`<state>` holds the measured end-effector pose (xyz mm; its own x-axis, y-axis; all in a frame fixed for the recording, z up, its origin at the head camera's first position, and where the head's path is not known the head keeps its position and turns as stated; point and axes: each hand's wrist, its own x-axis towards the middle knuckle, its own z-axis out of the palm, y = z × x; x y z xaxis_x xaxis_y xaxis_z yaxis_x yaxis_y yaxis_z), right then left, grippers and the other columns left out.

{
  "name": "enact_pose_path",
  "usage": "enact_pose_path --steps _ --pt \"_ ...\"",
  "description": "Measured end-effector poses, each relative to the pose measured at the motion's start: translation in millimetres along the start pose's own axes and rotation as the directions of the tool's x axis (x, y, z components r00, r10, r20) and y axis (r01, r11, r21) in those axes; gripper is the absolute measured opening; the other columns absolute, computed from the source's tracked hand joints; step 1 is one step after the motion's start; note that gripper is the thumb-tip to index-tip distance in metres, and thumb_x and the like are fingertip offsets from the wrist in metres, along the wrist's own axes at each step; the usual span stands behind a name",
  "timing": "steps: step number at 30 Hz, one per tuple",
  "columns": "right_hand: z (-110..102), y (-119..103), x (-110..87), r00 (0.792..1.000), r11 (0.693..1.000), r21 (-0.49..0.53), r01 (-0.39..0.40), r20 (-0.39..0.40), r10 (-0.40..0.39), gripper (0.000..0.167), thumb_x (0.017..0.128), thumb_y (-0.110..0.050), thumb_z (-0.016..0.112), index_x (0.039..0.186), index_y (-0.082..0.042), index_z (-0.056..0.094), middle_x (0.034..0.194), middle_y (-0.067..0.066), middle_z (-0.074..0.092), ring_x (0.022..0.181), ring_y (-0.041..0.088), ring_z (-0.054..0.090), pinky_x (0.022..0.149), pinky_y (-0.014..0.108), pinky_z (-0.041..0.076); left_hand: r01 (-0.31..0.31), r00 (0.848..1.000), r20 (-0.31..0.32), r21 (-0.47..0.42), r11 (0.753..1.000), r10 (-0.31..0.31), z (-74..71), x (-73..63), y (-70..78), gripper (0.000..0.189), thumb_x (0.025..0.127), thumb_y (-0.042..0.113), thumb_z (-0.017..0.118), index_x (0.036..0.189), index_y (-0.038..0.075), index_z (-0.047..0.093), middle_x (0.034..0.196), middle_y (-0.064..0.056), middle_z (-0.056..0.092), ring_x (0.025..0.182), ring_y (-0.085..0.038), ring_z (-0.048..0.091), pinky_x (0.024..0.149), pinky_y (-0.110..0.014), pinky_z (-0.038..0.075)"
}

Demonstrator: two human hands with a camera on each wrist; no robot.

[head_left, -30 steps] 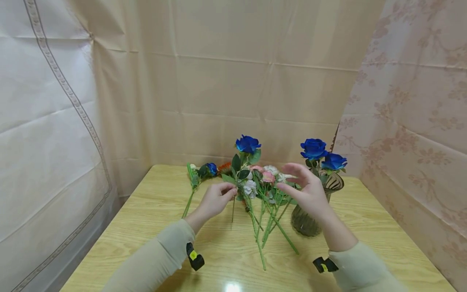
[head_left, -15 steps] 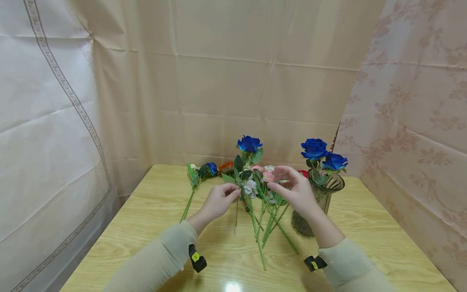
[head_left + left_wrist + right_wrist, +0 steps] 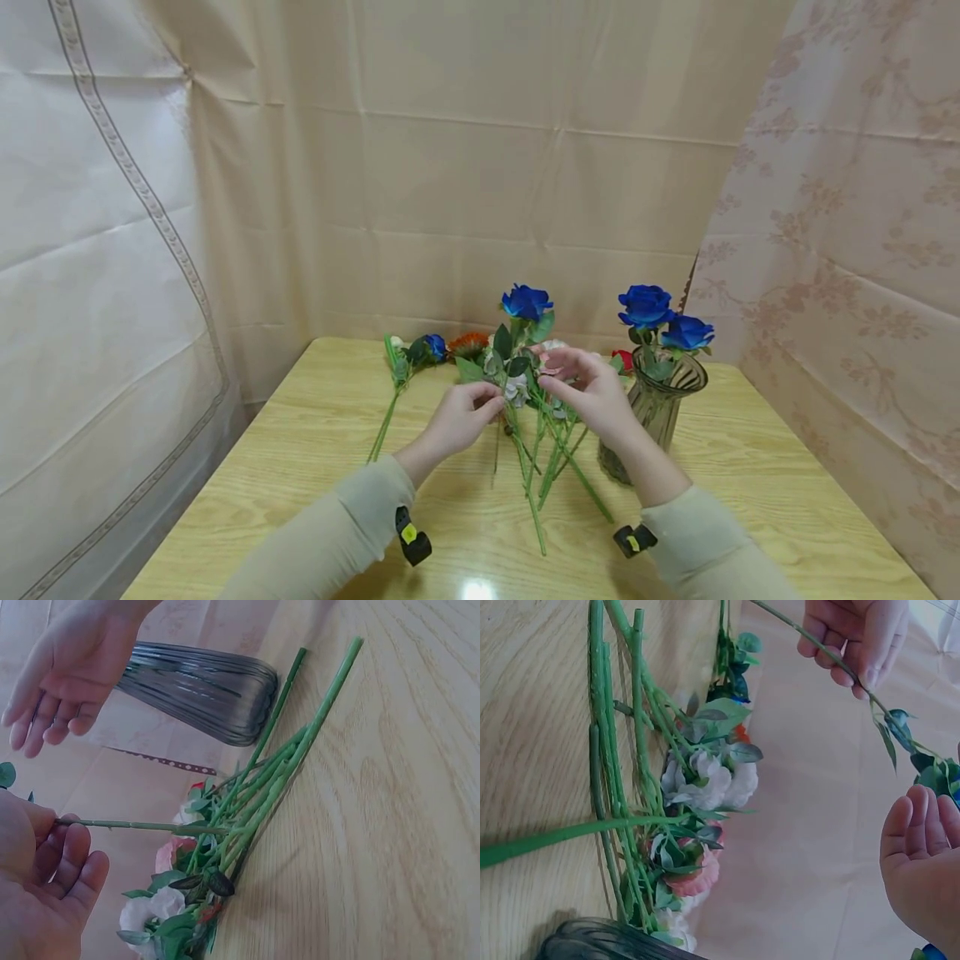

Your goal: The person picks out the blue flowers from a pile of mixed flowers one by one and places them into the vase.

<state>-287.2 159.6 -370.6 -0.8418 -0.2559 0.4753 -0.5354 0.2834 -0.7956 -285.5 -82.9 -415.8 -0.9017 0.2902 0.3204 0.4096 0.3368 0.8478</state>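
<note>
My left hand (image 3: 459, 418) pinches the thin stem (image 3: 142, 824) of a blue rose (image 3: 527, 302) between thumb and fingers. The rose stands upright above the table, its green leaves just over the fingertips. To the right of that stem is my right hand (image 3: 600, 402), fingers loosely bent and holding nothing. It is close by the rose's leaves (image 3: 900, 731) in the right wrist view. Behind and below both hands lies a pile of artificial flowers, with a white bloom (image 3: 705, 780), a pink bloom (image 3: 694, 876) and several green stems (image 3: 555, 467).
A ribbed glass vase (image 3: 656, 412) at the right holds two blue roses (image 3: 645, 306). Farther left on the wooden table (image 3: 300, 467) lie another blue rose (image 3: 435, 347) and an orange flower (image 3: 468, 344). A red flower (image 3: 622, 361) shows beside the vase. Curtains surround the table.
My left hand has shifted slightly right with the blue rose. My right hand has moved left, away from in front of the vase, toward the rose's leaves.
</note>
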Motion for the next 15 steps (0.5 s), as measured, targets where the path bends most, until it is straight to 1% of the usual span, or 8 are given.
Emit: enact_pose_path --steps 4,6,11,13,15 --pt "4.2 4.3 1.5 1.0 1.0 0.024 0.016 0.018 -0.016 0.034 0.094 -0.018 0.077 0.125 -0.006 0.068 0.114 0.014 0.067 0.095 0.026 0.064 0.075 0.029 0.056 0.011 1.0 0.018 -0.017 1.0 -0.011 3.1 -1.3 3.4 0.021 0.105 0.019 0.061 0.116 0.005 0.072 0.094 -0.001 0.071 0.089 -0.026 0.069 0.073 -0.031 0.056" --pt "6.5 4.8 1.8 0.999 0.999 0.036 0.019 0.027 -0.02 0.036 0.094 -0.018 0.077 0.126 -0.004 0.067 0.113 0.015 0.069 0.092 0.026 0.066 0.074 0.03 0.057 0.015 1.0 0.026 -0.017 1.0 -0.014 4.4 -2.4 5.4 0.021 0.105 0.019 0.06 0.117 0.005 0.072 0.095 -0.003 0.071 0.089 -0.026 0.068 0.073 -0.031 0.055" --pt "11.2 6.7 2.3 0.999 0.997 0.075 -0.023 0.041 0.02 0.038 0.095 -0.018 0.076 0.127 -0.001 0.065 0.113 0.017 0.069 0.088 0.026 0.067 0.069 0.032 0.059 0.011 0.999 0.041 -0.002 1.0 -0.011 7.9 -4.2 7.8 0.02 0.105 0.019 0.06 0.114 0.006 0.073 0.091 -0.004 0.07 0.082 -0.017 0.065 0.069 -0.03 0.053" --pt "12.9 7.7 2.6 0.998 0.995 0.089 -0.05 0.047 0.046 0.039 0.095 -0.018 0.076 0.127 0.0 0.065 0.113 0.018 0.069 0.088 0.025 0.067 0.068 0.034 0.059 0.005 0.999 0.045 -0.006 1.0 -0.005 9.6 -4.1 6.5 0.02 0.105 0.018 0.061 0.113 0.005 0.073 0.091 -0.007 0.07 0.081 -0.015 0.064 0.068 -0.029 0.053" --pt "14.3 8.6 2.6 0.997 0.993 0.097 -0.068 0.054 0.063 0.039 0.095 -0.019 0.076 0.127 0.0 0.065 0.113 0.018 0.069 0.087 0.024 0.067 0.069 0.038 0.06 -0.002 0.999 0.052 -0.011 1.0 0.003 11.0 -4.4 5.7 0.019 0.105 0.018 0.061 0.112 0.005 0.073 0.093 -0.012 0.071 0.081 -0.016 0.064 0.068 -0.029 0.052"
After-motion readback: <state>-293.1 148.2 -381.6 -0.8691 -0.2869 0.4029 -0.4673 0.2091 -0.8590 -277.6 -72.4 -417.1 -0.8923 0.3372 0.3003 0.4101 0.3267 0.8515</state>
